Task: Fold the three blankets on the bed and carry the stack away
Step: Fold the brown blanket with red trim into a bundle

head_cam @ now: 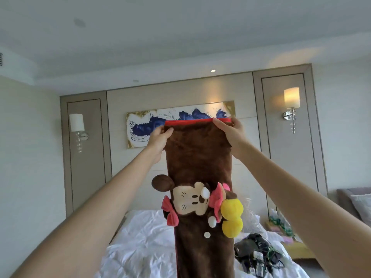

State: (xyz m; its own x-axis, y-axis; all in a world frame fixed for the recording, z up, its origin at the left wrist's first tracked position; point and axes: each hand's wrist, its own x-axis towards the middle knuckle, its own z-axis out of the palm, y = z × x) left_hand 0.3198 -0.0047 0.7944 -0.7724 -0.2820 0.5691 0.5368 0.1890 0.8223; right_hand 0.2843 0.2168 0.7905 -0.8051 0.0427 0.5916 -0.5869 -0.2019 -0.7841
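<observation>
A brown plush blanket [197, 155] with a red top edge hangs in a long narrow strip in front of me, held up high over the bed [140, 243]. A stuffed mouse head with pink bows and yellow paws [197, 201] is sewn on halfway down. My left hand [158, 140] grips the blanket's upper left corner. My right hand [230, 130] grips the upper right corner. The blanket's lower end runs out of view at the bottom. No other blanket shows.
The bed has a rumpled white sheet. A black heap of cables and devices [257, 255] lies on its right side, with clear plastic wrapping [251, 215] behind it. A grey sofa with a cushion [355, 203] stands at the right. Wall lamps flank the headboard.
</observation>
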